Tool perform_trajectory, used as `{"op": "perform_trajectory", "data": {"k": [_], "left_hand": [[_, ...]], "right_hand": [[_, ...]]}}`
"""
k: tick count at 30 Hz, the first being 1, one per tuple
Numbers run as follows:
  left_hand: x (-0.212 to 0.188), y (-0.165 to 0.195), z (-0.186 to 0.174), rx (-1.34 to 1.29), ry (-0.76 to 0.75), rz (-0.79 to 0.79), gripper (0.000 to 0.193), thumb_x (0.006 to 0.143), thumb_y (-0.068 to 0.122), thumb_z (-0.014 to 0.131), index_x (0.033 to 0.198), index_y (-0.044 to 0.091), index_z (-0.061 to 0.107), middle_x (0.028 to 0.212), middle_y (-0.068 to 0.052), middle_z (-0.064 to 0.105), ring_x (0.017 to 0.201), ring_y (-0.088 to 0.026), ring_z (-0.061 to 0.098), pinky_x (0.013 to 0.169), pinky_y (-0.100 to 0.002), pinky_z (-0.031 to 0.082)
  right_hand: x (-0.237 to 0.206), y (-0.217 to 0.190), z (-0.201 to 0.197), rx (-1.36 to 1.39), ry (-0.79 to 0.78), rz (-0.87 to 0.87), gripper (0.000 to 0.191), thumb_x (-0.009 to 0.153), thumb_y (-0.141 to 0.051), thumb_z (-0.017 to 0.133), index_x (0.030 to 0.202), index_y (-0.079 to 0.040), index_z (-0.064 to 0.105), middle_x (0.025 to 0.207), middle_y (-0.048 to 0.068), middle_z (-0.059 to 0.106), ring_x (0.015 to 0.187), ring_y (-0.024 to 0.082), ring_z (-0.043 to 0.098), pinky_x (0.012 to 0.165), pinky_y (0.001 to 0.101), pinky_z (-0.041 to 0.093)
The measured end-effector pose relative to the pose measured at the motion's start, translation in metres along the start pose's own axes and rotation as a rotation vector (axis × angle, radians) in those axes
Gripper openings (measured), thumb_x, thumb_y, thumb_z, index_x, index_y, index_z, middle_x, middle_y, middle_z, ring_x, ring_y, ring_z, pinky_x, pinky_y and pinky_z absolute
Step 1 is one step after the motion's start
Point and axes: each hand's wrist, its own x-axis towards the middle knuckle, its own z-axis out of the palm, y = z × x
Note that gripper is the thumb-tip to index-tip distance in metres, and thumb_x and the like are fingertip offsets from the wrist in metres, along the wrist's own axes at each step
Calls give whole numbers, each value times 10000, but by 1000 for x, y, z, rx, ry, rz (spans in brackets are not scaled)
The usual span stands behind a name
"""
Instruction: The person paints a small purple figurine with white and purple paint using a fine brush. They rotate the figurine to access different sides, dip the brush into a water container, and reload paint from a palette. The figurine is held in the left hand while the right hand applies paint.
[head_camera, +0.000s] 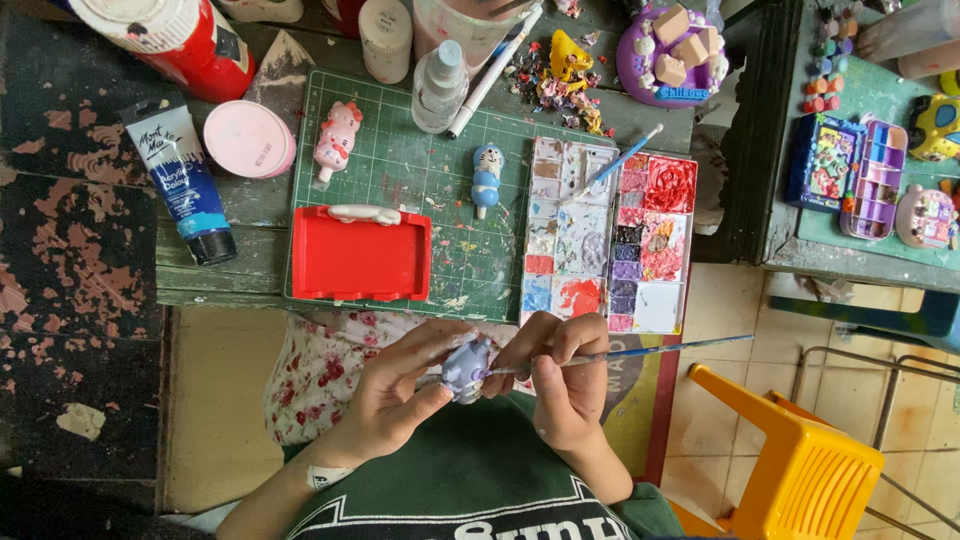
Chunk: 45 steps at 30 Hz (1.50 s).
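While my left hand (395, 385) cups a small, rounded lilac figurine (465, 368) above my lap, my right hand (560, 385) pinches a thin paintbrush (640, 352) against it, below the crusted paint palette (610, 238) and glossy red tray (360, 255).

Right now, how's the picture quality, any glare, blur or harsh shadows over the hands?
Head view: soft, even daylight, no harsh shadows; left hand, small figurine and right hand with brush look sharp; slight sheen on the red tray; mild wide-angle bending at the edges.
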Motion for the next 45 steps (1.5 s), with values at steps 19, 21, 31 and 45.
{"op": "perform_trajectory", "data": {"k": [19,21,31,45], "left_hand": [[-2,-7,-2,-10,7,62,486,1052,152,651,1498,6,528,1529,-188,513,1459,-302,509,1227,-461,443],[-2,-7,-2,-2,11,47,491,1044,154,653,1495,7,529,1529,-189,507,1460,-301,501,1224,-467,450],[-1,-3,-3,2,-2,30,495,1060,194,638,1501,5,512,1507,-190,510,1418,-286,548,1195,-459,498],[1,6,0,12,-2,-4,525,1047,214,652,1500,-16,520,1481,-173,528,1380,-251,568,1173,-430,508]], "right_hand": [[0,-2,2,-33,45,-2,178,1102,-121,486,1093,-122,308,941,245,657,700,221,693,631,271,540],[0,-2,2,-29,50,-20,173,1105,-116,481,1093,-120,309,936,241,654,692,216,695,625,272,552],[0,-1,1,-40,1,-11,169,1102,-91,483,1112,-98,314,970,252,624,743,243,678,703,332,599],[-2,1,-1,-38,-28,-24,158,1092,-58,469,1116,-94,317,999,258,632,765,231,682,736,319,590]]}}
